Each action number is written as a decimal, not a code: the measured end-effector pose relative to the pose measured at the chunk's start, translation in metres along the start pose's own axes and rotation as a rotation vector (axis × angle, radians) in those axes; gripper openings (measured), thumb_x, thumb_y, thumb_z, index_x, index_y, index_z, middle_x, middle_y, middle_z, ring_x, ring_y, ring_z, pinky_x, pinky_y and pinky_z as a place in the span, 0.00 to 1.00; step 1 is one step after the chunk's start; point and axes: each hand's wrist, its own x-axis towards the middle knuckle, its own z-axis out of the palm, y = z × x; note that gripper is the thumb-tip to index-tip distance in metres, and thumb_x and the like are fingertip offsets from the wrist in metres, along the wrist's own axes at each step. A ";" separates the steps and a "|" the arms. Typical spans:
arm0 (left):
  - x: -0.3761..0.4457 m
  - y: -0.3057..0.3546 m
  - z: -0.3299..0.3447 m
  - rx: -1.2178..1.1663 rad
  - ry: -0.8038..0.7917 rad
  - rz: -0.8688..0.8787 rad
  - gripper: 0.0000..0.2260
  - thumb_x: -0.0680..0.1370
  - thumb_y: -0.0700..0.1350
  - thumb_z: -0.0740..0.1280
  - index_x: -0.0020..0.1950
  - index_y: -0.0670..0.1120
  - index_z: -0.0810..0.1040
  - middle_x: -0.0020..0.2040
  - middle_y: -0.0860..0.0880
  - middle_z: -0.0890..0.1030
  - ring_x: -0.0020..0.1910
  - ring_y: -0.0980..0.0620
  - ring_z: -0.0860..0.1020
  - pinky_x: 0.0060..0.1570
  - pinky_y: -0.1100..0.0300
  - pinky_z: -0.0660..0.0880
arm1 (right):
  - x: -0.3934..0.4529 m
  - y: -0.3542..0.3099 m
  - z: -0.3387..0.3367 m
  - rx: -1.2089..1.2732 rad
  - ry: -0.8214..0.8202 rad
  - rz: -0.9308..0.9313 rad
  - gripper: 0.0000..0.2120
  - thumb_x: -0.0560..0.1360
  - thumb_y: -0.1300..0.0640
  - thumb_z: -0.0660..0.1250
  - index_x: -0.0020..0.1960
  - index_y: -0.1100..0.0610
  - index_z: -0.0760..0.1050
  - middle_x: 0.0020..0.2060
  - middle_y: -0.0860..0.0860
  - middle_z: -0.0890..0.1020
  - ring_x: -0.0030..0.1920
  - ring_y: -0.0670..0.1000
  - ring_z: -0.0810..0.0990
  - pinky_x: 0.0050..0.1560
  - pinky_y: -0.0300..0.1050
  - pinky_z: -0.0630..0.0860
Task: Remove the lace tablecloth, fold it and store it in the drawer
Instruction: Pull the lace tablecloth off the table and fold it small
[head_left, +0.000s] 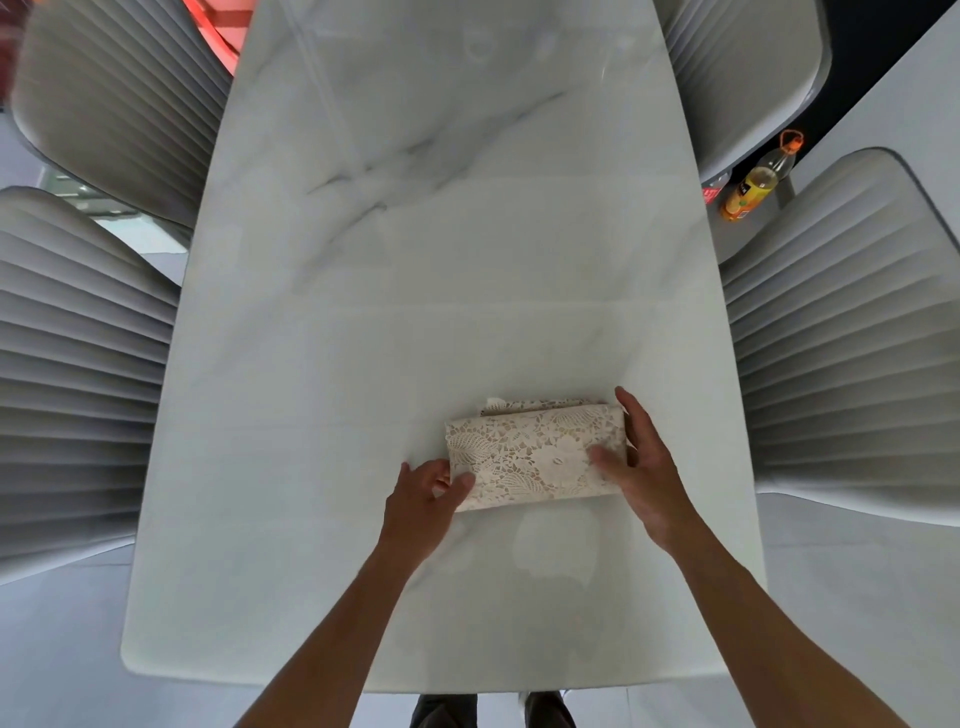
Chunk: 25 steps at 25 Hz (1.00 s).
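Tablecloth (535, 457) folded small, lower centre of the table (363, 312); left hand (423, 493) pinches its left end, right hand (641, 467) clamps the right end, thumb on top, likely squaring it for lifting.

White marble table (415, 260), folded lace tablecloth (535, 457) lying on it
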 end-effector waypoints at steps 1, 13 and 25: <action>0.000 -0.001 0.001 -0.003 0.027 0.007 0.11 0.77 0.56 0.67 0.48 0.50 0.80 0.40 0.54 0.83 0.41 0.70 0.75 0.72 0.50 0.61 | 0.006 -0.003 0.003 -0.087 0.028 -0.037 0.33 0.75 0.59 0.71 0.71 0.33 0.64 0.70 0.40 0.73 0.66 0.46 0.76 0.61 0.47 0.77; 0.009 0.020 0.011 0.317 0.167 0.124 0.16 0.83 0.52 0.58 0.40 0.44 0.72 0.37 0.46 0.74 0.43 0.44 0.75 0.58 0.45 0.71 | 0.022 -0.011 0.047 -1.023 0.517 -0.263 0.21 0.76 0.59 0.63 0.69 0.56 0.68 0.60 0.57 0.77 0.59 0.61 0.75 0.59 0.58 0.70; 0.074 0.056 0.036 0.992 0.121 0.640 0.16 0.83 0.51 0.53 0.67 0.46 0.68 0.58 0.46 0.76 0.55 0.44 0.74 0.62 0.47 0.67 | 0.057 0.024 0.068 -1.359 0.296 -0.290 0.25 0.82 0.44 0.46 0.75 0.52 0.62 0.75 0.54 0.67 0.76 0.58 0.60 0.73 0.63 0.58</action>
